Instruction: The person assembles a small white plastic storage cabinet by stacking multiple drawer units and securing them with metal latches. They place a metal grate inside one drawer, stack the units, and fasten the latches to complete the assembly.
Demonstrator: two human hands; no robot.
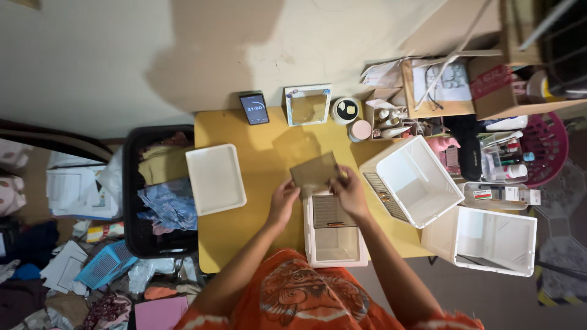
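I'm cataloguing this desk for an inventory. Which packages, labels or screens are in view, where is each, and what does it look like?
Phone: back edge of the yellow table, upright dark rectangle, lit screen.
Cardboard box: far right, brown with a red printed patch.
Small carton: right of the table, white label with red and green marks.
Neither hand touches these.
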